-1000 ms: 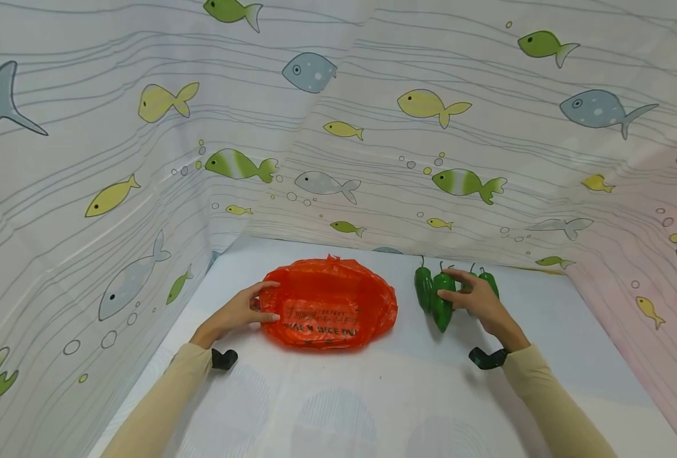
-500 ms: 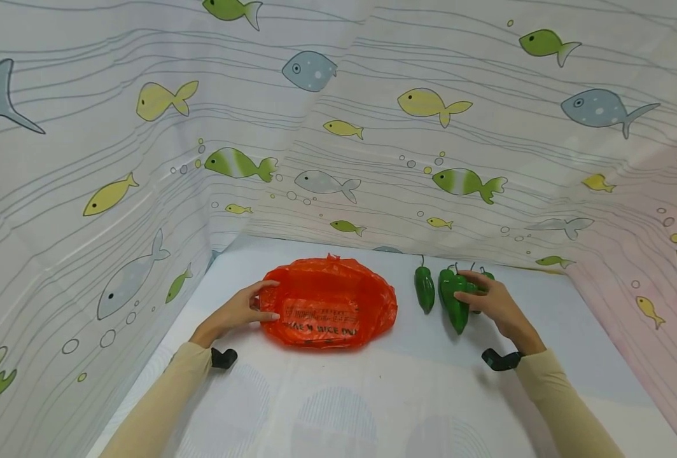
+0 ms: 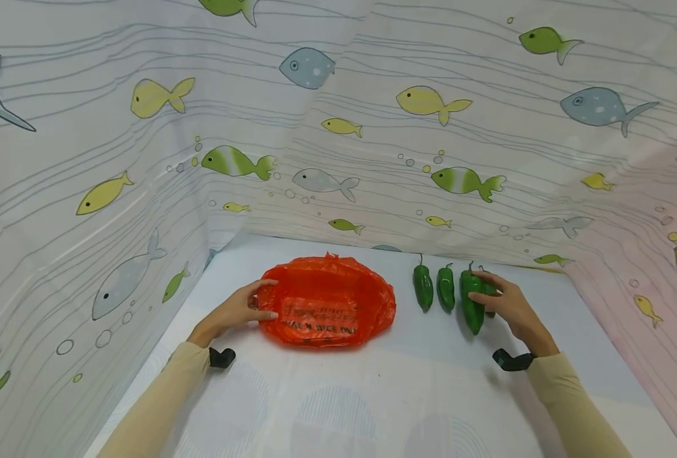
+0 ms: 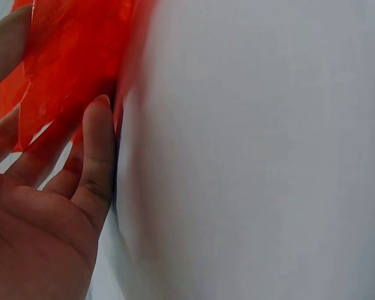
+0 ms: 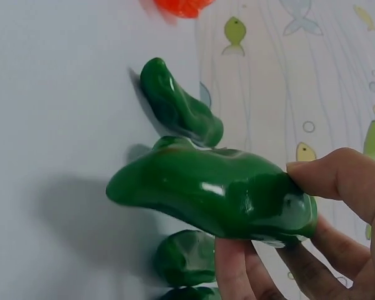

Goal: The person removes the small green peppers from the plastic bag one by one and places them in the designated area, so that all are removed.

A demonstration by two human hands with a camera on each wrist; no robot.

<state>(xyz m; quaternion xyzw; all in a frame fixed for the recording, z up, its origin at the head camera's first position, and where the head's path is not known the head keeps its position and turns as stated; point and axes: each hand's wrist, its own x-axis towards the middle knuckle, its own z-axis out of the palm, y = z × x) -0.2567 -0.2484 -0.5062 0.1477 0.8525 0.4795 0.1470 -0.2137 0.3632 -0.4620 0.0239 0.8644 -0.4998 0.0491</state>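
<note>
A red plastic bag [image 3: 321, 312] with dark print lies open on the table. My left hand [image 3: 230, 315] holds its left rim, with the thumb in front of the film; in the left wrist view the fingers [image 4: 99, 144] show behind the film. My right hand [image 3: 510, 308] grips a glossy green pepper [image 3: 473, 305] between thumb and fingers. In the right wrist view this pepper [image 5: 219, 190] is raised above the table, its shadow falling beside it. Two other green peppers, one far left [image 3: 423, 287] and one nearer [image 3: 445, 288], lie to its left. More are partly hidden behind it.
White patterned cloth covers the table [image 3: 338, 401]. Fish-print sheets [image 3: 384, 172] rise at the back and on both sides. A black wrist mount [image 3: 512, 360] sits at my right wrist, another black wrist mount [image 3: 222, 357] at my left.
My right hand has moved to the right with the green pepper, so the second pepper in the row shows fully. My left hand stays on the bag's rim.
</note>
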